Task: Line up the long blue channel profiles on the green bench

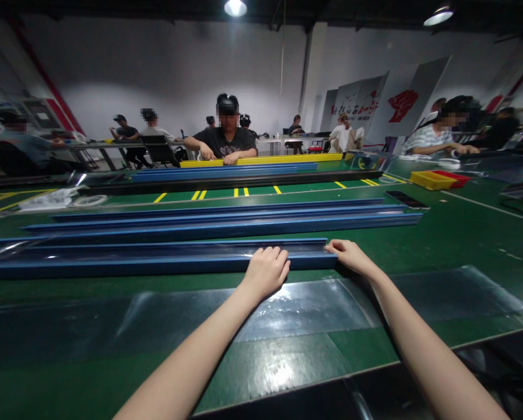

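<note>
Blue U-channel (156, 267) spans 10 to 1 o'clock. We curl the left hand (266, 272) over its near wall; at its 1 o'clock end, the right hand (349, 256) pinches together, contents indiscernible. Light, even left-hand pressure probably best prevents skewing.

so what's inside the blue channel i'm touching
Something glossy, likely clear film, lines the blue channel. The near wall hides the lowest part of its inside, and your left hand covers a short stretch near the right end.
</note>
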The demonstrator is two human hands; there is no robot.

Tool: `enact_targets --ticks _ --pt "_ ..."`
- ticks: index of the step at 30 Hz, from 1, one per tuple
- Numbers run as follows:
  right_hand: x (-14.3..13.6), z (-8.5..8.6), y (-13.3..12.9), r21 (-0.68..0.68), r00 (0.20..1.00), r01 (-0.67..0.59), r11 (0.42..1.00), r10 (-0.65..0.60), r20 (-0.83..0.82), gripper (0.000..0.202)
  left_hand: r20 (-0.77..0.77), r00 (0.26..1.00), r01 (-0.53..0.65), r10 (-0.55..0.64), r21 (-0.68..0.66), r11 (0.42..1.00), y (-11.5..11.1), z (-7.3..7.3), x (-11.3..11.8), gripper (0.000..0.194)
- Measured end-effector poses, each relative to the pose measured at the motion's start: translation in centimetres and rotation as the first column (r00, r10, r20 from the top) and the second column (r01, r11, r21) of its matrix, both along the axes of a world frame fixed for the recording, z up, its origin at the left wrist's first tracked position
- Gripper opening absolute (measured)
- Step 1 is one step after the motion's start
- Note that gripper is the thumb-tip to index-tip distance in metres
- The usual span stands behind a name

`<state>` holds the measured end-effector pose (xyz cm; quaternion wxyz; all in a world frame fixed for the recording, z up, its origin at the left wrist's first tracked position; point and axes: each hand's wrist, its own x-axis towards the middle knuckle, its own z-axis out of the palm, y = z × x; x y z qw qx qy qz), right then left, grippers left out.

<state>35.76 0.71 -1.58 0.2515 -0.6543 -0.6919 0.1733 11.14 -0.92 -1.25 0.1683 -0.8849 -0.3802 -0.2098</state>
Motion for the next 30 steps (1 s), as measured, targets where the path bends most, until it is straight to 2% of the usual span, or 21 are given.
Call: enact_targets --ticks 13,20,30 --pt "-0.2 0.0 0.0 0.017 0.999 0.039 0.999 -0.039 0.027 0.036 -0.038 0.998 -0.042 0.041 -0.007 0.999 0.3 0.2 0.0 0.021" --pt "-0.3 -0.3 0.0 0.034 0.998 0.038 0.999 -0.04 0.046 0.035 -0.059 0.998 -0.009 0.008 -0.029 1.0 1.1 0.2 -0.5 0.024" --pt "-0.2 -0.6 0.1 0.06 0.995 0.018 0.998 -0.023 0.095 0.033 -0.066 0.998 0.024 -0.022 0.025 0.999 1.3 -0.1 -0.6 0.03"
